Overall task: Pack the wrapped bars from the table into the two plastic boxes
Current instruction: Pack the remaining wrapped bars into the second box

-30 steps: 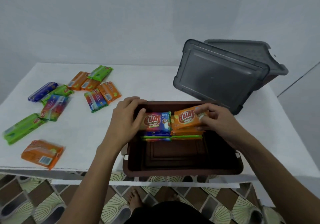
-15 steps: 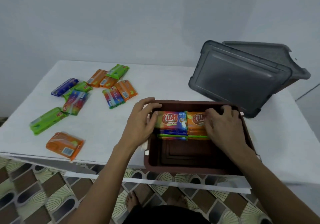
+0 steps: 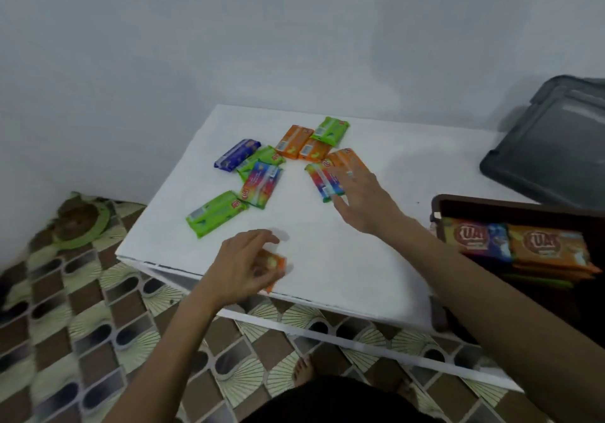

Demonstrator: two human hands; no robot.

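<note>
Desk (image 3: 327, 259): white top, loose bars now toward its far left part; view swung left since half a second ago.

Brown box (image 3: 465, 200) at desk's right edge, holding stacked bars (image 3: 550, 246); both hands gone from it. Grey box (image 3: 556, 147) behind it, contents unseen.

Right hand (image 3: 363, 200) out over the rainbow bar (image 3: 324, 182), fingers spread wide, contact unclear.

Left hand (image 3: 240, 265) at desk's near edge, fingers curled on the orange bar (image 3: 273, 267).

Judged: placing done, next pickup begun; about ten bars left.
</note>
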